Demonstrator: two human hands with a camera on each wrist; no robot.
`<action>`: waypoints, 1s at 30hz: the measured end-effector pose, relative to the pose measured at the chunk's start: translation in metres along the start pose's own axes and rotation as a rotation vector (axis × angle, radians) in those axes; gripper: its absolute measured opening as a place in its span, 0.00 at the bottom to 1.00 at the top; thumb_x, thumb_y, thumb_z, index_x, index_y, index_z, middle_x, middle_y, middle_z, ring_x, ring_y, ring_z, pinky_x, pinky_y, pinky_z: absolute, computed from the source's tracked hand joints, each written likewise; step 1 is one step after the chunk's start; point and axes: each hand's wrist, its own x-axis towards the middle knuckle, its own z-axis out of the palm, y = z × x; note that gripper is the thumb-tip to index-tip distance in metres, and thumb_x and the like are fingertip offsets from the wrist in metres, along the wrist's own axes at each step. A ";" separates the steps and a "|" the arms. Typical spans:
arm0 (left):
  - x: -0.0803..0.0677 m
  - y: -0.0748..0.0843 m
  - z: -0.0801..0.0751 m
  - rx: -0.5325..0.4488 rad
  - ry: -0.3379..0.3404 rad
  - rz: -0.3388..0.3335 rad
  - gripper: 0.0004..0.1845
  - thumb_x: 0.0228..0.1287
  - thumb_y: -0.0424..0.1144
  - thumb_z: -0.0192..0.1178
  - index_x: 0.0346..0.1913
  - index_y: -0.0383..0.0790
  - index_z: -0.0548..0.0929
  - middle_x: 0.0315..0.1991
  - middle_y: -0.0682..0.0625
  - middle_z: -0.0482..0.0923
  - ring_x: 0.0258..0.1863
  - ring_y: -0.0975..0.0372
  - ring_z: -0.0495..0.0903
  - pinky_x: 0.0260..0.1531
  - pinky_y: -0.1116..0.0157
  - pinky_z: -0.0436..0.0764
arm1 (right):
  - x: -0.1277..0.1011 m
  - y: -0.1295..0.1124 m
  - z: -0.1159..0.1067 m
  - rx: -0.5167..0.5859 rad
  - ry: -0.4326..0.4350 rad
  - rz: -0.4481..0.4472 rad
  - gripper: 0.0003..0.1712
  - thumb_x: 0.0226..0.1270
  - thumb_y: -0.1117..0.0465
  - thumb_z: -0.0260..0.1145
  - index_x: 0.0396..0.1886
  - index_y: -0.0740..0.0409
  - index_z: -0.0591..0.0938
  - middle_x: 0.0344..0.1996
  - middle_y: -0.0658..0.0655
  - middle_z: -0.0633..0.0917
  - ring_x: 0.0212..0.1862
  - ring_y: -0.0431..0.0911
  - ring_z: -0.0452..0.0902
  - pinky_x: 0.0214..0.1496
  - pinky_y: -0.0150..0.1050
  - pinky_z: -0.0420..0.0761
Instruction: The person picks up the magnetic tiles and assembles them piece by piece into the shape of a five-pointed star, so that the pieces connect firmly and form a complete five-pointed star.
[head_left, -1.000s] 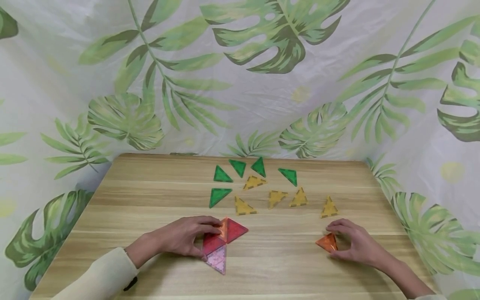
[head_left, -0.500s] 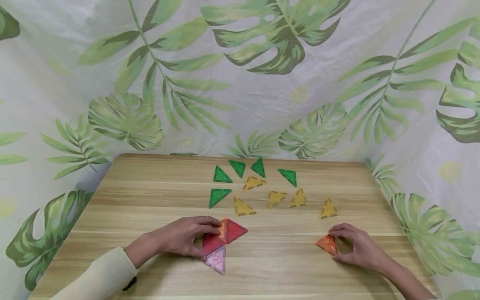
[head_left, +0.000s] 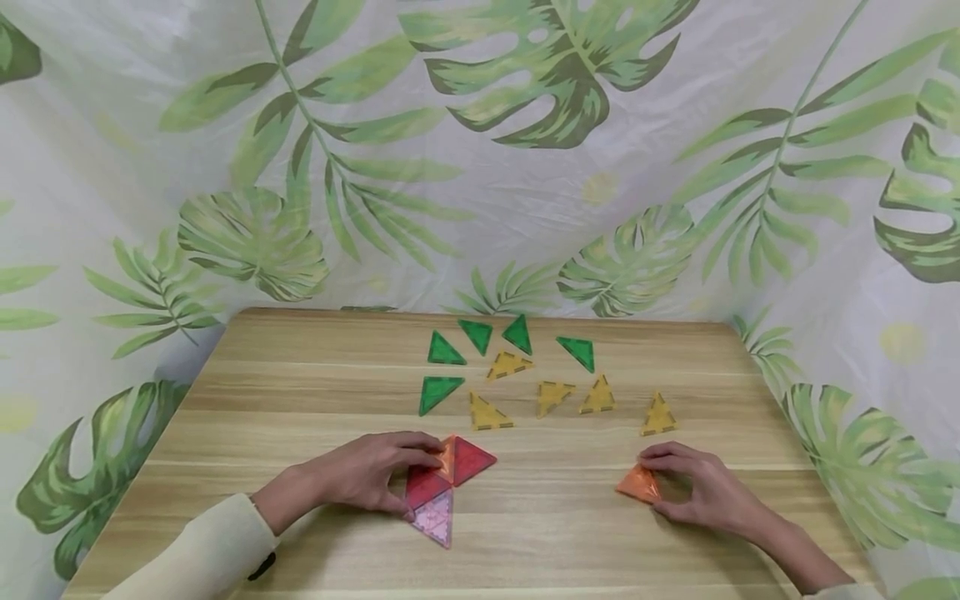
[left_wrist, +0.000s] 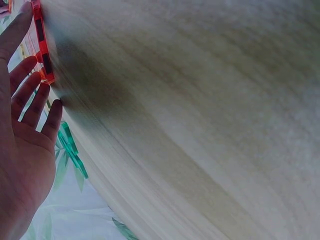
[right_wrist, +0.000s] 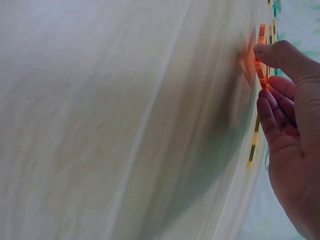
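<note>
Orange triangle (head_left: 638, 485) lies flat on the bench (head_left: 555, 533), pinched by the right hand (head_left: 693, 487), well right of the red cluster (head_left: 448, 479) under the left hand's (head_left: 367, 475) straight fingers.

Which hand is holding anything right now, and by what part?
The right hand pinches the orange triangle tile at its right edge. The left hand rests straight fingers on the red tile cluster, gripping nothing.

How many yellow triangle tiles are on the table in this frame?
5: one behind, among the green tiles, then a row across the table: left, centre, centre-right and far right, beyond the right hand. None looks hidden.
</note>
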 end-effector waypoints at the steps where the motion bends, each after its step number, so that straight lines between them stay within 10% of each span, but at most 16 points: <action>1: 0.000 0.000 0.000 -0.002 0.001 0.000 0.35 0.63 0.63 0.74 0.68 0.49 0.84 0.74 0.53 0.73 0.70 0.57 0.75 0.66 0.54 0.80 | 0.003 -0.001 0.001 0.004 0.002 -0.009 0.31 0.43 0.64 0.89 0.52 0.55 0.91 0.53 0.49 0.88 0.52 0.46 0.86 0.61 0.16 0.70; 30: 0.000 -0.001 0.001 -0.026 -0.018 -0.012 0.35 0.64 0.63 0.73 0.69 0.51 0.83 0.74 0.54 0.72 0.71 0.58 0.74 0.68 0.54 0.78 | 0.084 -0.049 0.053 0.241 -0.160 -0.191 0.31 0.53 0.65 0.83 0.59 0.60 0.87 0.60 0.58 0.85 0.61 0.50 0.83 0.59 0.44 0.86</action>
